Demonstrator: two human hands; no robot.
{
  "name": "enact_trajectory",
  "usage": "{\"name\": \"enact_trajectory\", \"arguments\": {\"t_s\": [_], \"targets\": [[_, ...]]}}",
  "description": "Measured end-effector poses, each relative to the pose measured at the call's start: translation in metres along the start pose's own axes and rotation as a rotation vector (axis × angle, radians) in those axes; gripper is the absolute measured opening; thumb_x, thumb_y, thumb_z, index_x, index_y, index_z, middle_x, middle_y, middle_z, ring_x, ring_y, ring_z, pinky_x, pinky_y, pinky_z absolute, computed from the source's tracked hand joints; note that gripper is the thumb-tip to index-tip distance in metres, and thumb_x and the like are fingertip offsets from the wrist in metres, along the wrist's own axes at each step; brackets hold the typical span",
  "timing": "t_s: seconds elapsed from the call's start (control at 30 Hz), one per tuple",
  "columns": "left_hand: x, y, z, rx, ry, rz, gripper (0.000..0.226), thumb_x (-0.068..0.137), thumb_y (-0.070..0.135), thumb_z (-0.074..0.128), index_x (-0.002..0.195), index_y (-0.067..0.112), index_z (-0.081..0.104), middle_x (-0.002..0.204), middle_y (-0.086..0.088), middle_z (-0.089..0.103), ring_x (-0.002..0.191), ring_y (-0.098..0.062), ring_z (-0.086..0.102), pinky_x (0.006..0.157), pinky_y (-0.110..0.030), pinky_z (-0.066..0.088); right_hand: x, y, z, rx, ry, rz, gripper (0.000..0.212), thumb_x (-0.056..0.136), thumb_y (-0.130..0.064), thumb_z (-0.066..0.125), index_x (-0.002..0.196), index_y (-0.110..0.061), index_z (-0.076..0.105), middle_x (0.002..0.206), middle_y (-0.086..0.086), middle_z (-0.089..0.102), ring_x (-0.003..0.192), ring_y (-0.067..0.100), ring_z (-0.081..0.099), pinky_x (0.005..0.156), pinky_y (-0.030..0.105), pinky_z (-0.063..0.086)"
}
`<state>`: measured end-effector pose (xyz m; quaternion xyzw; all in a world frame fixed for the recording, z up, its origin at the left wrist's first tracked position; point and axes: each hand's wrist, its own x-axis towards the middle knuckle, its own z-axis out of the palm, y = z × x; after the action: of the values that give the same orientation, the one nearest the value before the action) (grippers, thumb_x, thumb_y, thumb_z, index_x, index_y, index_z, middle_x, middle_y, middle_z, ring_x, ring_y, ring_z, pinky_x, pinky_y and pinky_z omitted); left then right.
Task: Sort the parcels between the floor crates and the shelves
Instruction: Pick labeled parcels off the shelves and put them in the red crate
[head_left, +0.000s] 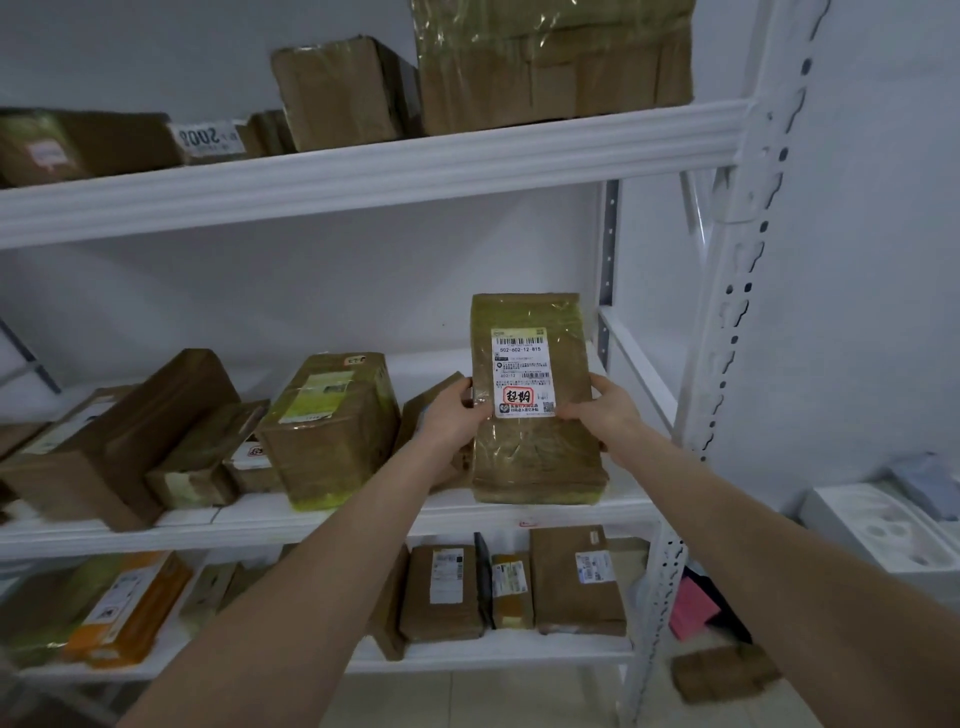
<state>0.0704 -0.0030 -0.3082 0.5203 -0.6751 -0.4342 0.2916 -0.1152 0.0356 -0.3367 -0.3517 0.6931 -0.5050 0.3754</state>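
Shelving of white painted metal (311, 525) is standing against a pale wall, its middle board crowded with brown boxes at the left; the tall flat brown cardboard parcel in glossy yellowish tape (535, 467) is being held upright at that board's right end, probably light, stiff and slick; left hand (452, 415) and right hand (608, 410) are gripping its long side edges, a sound hold, beside the white shipping label (522, 371).

1. Parcel (535, 395) upright at right end of middle shelf (363, 519); left grip (452, 415) on its left edge, right grip (602, 410) on its right.
2. Taped box (332, 431) left of it, same shelf.
3. Big carton (556, 67) on upper shelf (363, 171).
4. Flat packet (722, 675) on floor (519, 696), right of rack.
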Motion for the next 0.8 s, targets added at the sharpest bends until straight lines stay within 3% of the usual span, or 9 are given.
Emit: {"name": "enact_trajectory", "arguments": {"t_s": [0.1, 0.17, 0.23, 0.3, 0.37, 0.47, 0.57, 0.73, 0.8], "targets": [[-0.011, -0.004, -0.012, -0.070, 0.017, 0.016, 0.059, 0.090, 0.025, 0.063, 0.144, 0.026, 0.039, 0.137, -0.002, 0.054, 0.115, -0.026, 0.059, 0.092, -0.051, 0.051, -0.007, -0.002, 0.007, -0.037, 0.023, -0.058, 0.079, 0.074, -0.017, 0.080, 0.142, -0.021, 0.039, 0.130, 0.007, 0.058, 0.101, 0.023, 0.058, 0.084, 0.037, 0.052], [-0.019, -0.008, -0.020, -0.114, 0.026, 0.006, 0.062, 0.092, 0.016, 0.061, 0.146, 0.029, 0.034, 0.136, -0.003, 0.054, 0.115, -0.026, 0.059, 0.093, -0.051, 0.051, -0.010, -0.004, 0.012, -0.085, 0.029, -0.087, 0.089, 0.073, -0.021, 0.081, 0.146, -0.022, 0.031, 0.139, 0.008, 0.051, 0.117, 0.028, 0.054, 0.093, 0.042, 0.049], [-0.027, -0.014, -0.028, -0.144, 0.029, 0.026, 0.063, 0.092, 0.008, 0.059, 0.146, 0.028, 0.034, 0.136, -0.004, 0.054, 0.116, -0.024, 0.058, 0.091, -0.042, 0.053, -0.014, -0.006, 0.018, -0.103, 0.014, -0.079, 0.093, 0.073, -0.025, 0.081, 0.148, -0.022, 0.027, 0.142, 0.009, 0.047, 0.121, 0.031, 0.051, 0.094, 0.045, 0.048], [-0.039, -0.021, -0.035, -0.152, 0.036, 0.058, 0.062, 0.092, 0.006, 0.057, 0.146, 0.027, 0.034, 0.131, 0.000, 0.056, 0.112, -0.020, 0.060, 0.076, -0.026, 0.056, -0.019, -0.007, 0.025, -0.108, -0.028, -0.079, 0.086, 0.073, -0.026, 0.081, 0.145, -0.021, 0.033, 0.138, 0.008, 0.051, 0.109, 0.027, 0.056, 0.084, 0.040, 0.050], [-0.050, -0.027, -0.041, -0.143, 0.068, 0.062, 0.061, 0.093, 0.009, 0.058, 0.146, 0.028, 0.034, 0.122, 0.004, 0.057, 0.103, -0.014, 0.061, 0.067, -0.018, 0.056, -0.023, -0.009, 0.032, -0.126, -0.070, -0.099, 0.075, 0.073, -0.027, 0.081, 0.138, -0.021, 0.043, 0.129, 0.007, 0.058, 0.092, 0.020, 0.056, 0.075, 0.036, 0.051], [-0.064, -0.038, -0.049, -0.141, 0.169, 0.008, 0.060, 0.093, 0.021, 0.059, 0.147, 0.028, 0.032, 0.130, -0.001, 0.059, 0.112, -0.020, 0.059, 0.091, -0.040, 0.053, -0.033, -0.012, 0.047, -0.175, -0.057, -0.151, 0.068, 0.073, -0.033, 0.080, 0.131, -0.020, 0.049, 0.125, 0.006, 0.060, 0.091, 0.020, 0.056, 0.078, 0.039, 0.052], [-0.077, -0.050, -0.062, -0.077, 0.286, -0.013, 0.059, 0.094, 0.032, 0.058, 0.147, 0.025, 0.033, 0.136, -0.004, 0.055, 0.120, -0.023, 0.054, 0.100, -0.046, 0.046, -0.051, -0.016, 0.063, -0.274, -0.029, -0.212, 0.063, 0.074, -0.047, 0.074, 0.126, -0.023, 0.049, 0.117, 0.001, 0.061, 0.087, 0.018, 0.054, 0.077, 0.037, 0.049], [-0.102, -0.073, -0.093, 0.023, 0.469, -0.003, 0.060, 0.092, 0.050, 0.053, 0.143, 0.022, 0.041, 0.120, -0.001, 0.063, 0.085, -0.008, 0.054, 0.075, -0.028, 0.047, -0.089, -0.024, 0.095, -0.372, -0.030, -0.253, 0.055, 0.073, -0.063, 0.066, 0.111, -0.028, 0.047, 0.091, -0.008, 0.054, 0.081, 0.017, 0.053, 0.068, 0.033, 0.045], [-0.114, -0.087, -0.110, 0.067, 0.500, -0.002, 0.059, 0.091, 0.051, 0.052, 0.142, 0.022, 0.044, 0.111, 0.005, 0.065, 0.084, -0.006, 0.055, 0.071, -0.025, 0.045, -0.106, -0.025, 0.112, -0.382, -0.037, -0.270, 0.053, 0.073, -0.063, 0.065, 0.108, -0.029, 0.044, 0.085, -0.011, 0.051, 0.078, 0.015, 0.052, 0.065, 0.031, 0.041]]}}
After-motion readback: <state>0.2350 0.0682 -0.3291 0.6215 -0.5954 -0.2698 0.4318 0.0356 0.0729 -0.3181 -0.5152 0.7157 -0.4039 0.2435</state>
